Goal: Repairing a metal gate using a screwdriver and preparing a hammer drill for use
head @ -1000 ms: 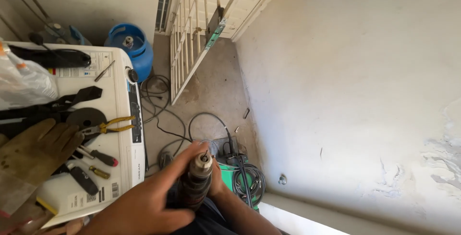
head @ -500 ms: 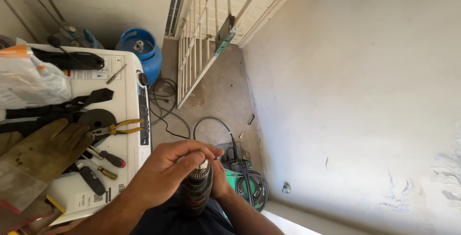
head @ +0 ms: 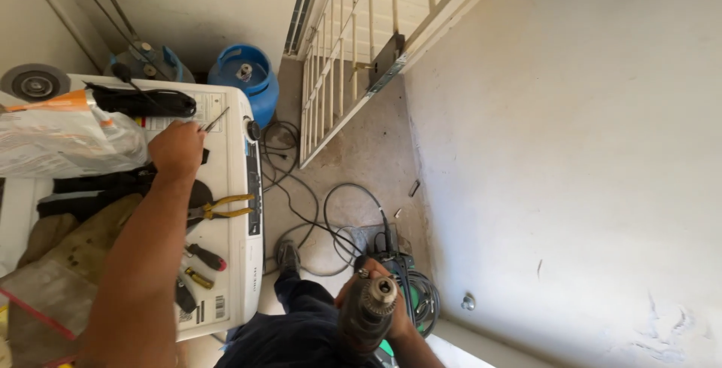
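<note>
My right hand grips a power drill low in the head view, its empty chuck pointing up at the camera. My left hand reaches out over the top of a white appliance, fingers curled down near a thin metal rod and a black tool. Whether the left hand holds anything is hidden under its knuckles. Yellow-handled pliers and screwdrivers lie by my forearm.
A plastic bag and work gloves lie on the appliance. A blue gas cylinder stands behind it. Cables coil on the floor. A white barred gate leans open. A plastered wall fills the right.
My left hand has left the drill chuck and moved up-left onto the white appliance. The right hand still holds the drill, and the view has shifted a little.
</note>
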